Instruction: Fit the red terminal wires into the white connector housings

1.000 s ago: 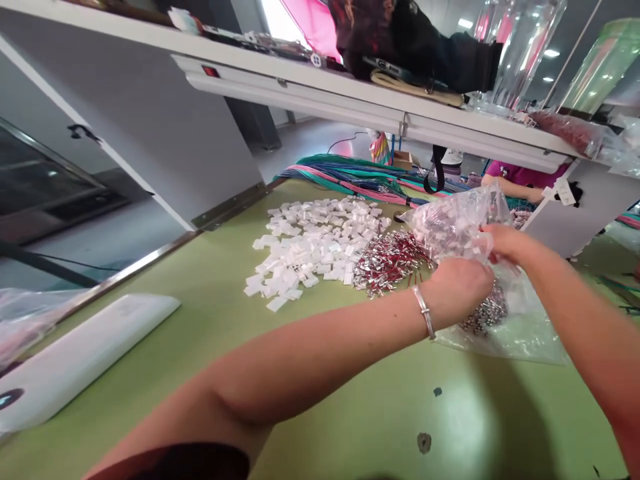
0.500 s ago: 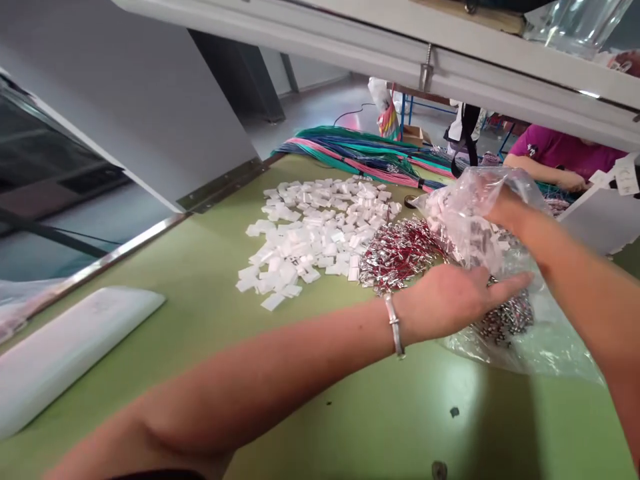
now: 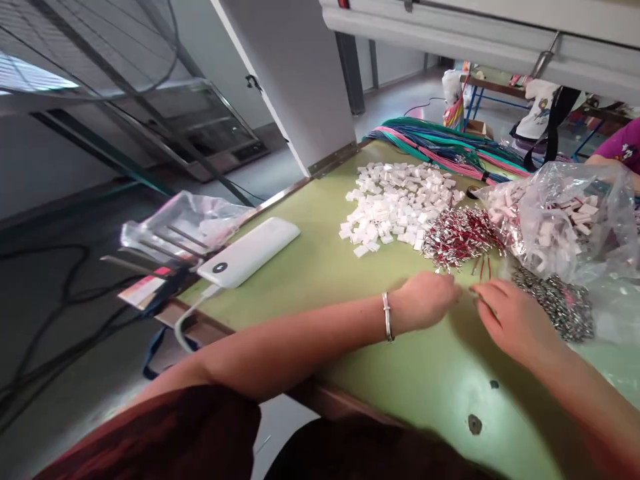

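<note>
My left hand (image 3: 431,300), with a silver bracelet at the wrist, hovers over the green table just before a pile of short red wires with metal ends (image 3: 457,237). Its fingers are curled in; whatever they hold is hidden. Close by on the right, my right hand (image 3: 517,320) has thumb and fingers pinched together, too blurred to show what is between them. A few loose red wires (image 3: 483,268) lie just beyond its fingertips. Beside it is a dark heap of metal-ended wires (image 3: 555,307). Behind that, a clear plastic bag (image 3: 565,233) contains white pieces.
Small white plastic pieces (image 3: 395,203) are heaped beyond my hands. Bundles of green, blue and pink cable (image 3: 435,147) lie along the back. A white power bank (image 3: 253,253) with a cable rests at the left table edge. A person's purple sleeve (image 3: 620,147) shows far right.
The view has swung left. My right hand has come away from the plastic bag and down beside my left. My left hand has left the dark heap, and its extended finger is now curled.
</note>
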{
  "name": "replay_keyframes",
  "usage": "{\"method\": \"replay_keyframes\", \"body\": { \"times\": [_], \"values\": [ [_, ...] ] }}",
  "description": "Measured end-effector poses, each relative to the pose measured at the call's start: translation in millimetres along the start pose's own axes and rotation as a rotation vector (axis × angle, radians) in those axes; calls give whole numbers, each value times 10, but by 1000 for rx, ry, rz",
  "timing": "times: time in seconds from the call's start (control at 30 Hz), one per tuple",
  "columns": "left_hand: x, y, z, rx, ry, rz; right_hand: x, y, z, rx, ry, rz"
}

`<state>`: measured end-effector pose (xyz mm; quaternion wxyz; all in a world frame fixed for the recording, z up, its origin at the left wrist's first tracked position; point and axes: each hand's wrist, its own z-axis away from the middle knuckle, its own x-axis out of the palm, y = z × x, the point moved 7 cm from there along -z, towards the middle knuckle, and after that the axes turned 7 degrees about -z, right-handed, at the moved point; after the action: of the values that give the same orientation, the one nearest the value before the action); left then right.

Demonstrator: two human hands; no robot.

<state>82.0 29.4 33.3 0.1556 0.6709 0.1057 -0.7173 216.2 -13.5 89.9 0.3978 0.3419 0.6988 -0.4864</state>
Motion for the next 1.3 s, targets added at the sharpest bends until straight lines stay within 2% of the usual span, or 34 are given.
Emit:
{"method": "replay_keyframes", "body": {
  "times": [0.07, 0.1, 0.13, 0.2, 0.3, 0.4, 0.53, 0.67, 0.77, 0.83, 0.9, 1.0, 1.1, 1.17, 1.23, 1.3],
  "values": [
    [27, -289, 24, -243, 0, -1, 405, -126, -298, -111, -63, 80],
    [24, -427, 47, -348, 12, 8, 515, -88, -493, -100, -40, 116],
    [18, -550, 77, -434, 34, 26, 575, -29, -689, -93, 1, 144],
    [16, -753, 153, -558, 93, 70, 683, 80, -1014, -129, -10, 222],
    [54, -954, 254, -650, 179, 123, 800, 201, -1218, -134, -96, 358],
    [102, -1015, 239, -599, 234, 175, 836, 198, -1118, -112, -106, 412],
    [141, -912, 82, -442, 263, 209, 810, 160, -836, -113, -54, 479],
    [156, -812, 2, -374, 336, 237, 829, 111, -581, -125, -35, 452],
    [158, -844, 59, -376, 410, 281, 905, -54, -389, -117, -33, 338],
    [105, -918, 151, -432, 509, 313, 958, -259, -263, -172, -58, 235],
    [0, -942, 220, -467, 606, 306, 924, -422, -158, -211, -71, 164],
    [-193, -745, 117, -345, 619, 251, 668, -401, -39, -200, -33, 129],
    [-297, -400, -191, -177, 480, 166, 274, 1, 86, -68, 109, 164],
    [-297, -224, -412, -130, 385, 78, 33, 420, 210, 145, 251, 95],
    [-261, -164, -576, -163, 338, -33, -51, 740, 336, 275, 294, 10],
    [-180, -215, -651, -247, 291, -121, -67, 902, 428, 314, 306, 25]
  ]
}}
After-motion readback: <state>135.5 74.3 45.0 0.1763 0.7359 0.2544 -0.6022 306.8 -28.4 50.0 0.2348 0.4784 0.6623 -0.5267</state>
